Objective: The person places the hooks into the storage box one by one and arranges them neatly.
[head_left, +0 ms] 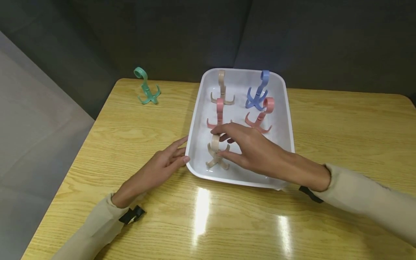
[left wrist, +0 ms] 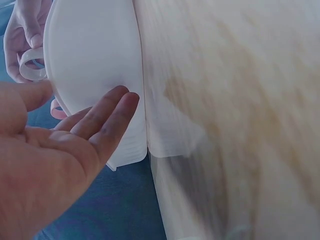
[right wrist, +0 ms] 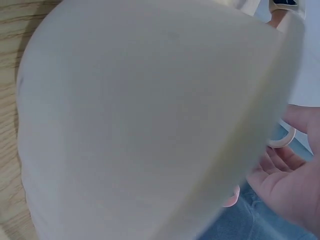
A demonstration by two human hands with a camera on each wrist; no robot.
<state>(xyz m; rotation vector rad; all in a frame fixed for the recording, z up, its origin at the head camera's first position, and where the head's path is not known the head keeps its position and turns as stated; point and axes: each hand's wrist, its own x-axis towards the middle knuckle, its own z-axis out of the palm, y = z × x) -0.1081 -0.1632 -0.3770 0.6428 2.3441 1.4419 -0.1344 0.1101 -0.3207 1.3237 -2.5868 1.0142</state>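
My right hand (head_left: 250,144) reaches into the white tray (head_left: 191,141), thumb and fingers around the top ring of a beige claw hook (head_left: 215,143) that stands upright at the tray's near left. In the left wrist view that ring (left wrist: 32,65) sits between the thumb and fingers. My left hand (head_left: 160,164) rests against the tray's left side, fingers straight along the outer wall and thumb at the rim. Farther back in the tray stand two pink hooks (head_left: 220,112), a second beige hook (head_left: 222,86) and a blue hook (head_left: 258,92).
A green hook (head_left: 147,90) stands on the wooden table (head_left: 136,126) at the back left. Dark cloth (head_left: 182,39) hangs behind the table's far edge. The tray's raised rim surrounds the hooks.
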